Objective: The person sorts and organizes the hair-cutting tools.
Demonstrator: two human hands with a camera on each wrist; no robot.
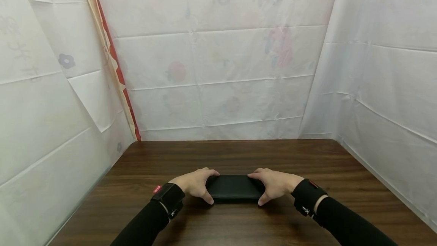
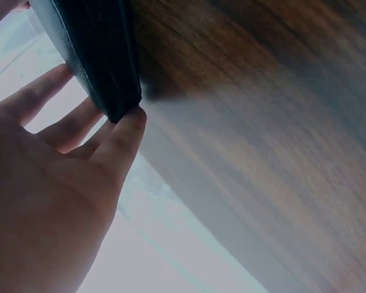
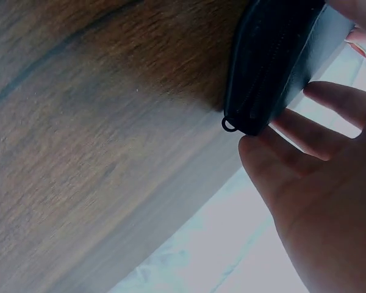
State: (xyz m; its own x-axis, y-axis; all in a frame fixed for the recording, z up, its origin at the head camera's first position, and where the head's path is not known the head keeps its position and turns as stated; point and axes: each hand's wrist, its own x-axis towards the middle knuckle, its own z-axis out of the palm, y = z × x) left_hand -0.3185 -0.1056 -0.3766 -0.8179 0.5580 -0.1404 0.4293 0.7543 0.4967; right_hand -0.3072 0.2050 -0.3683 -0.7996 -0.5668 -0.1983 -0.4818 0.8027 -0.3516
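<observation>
Wallet (image 1: 235, 187), black and leather-like, lies lengthwise in the lower middle of the head view, over a dark wood-grain table (image 1: 235, 155); whether it touches the wood or is slightly raised cannot be told. The left hand (image 1: 195, 183) grips its left end and the right hand (image 1: 276, 184) its right end, each with thumb at the near edge and fingers toward the far edge. This matched hold probably keeps the long shape level. At upper right of the right wrist view, a zip-like seam (image 3: 265, 67) runs along its side and a small ring (image 3: 227, 128) sits at its corner. The wallet looks closed, so any contents are hidden. White sheeting (image 1: 252, 60) fills the upper frame, perhaps as a backdrop.
</observation>
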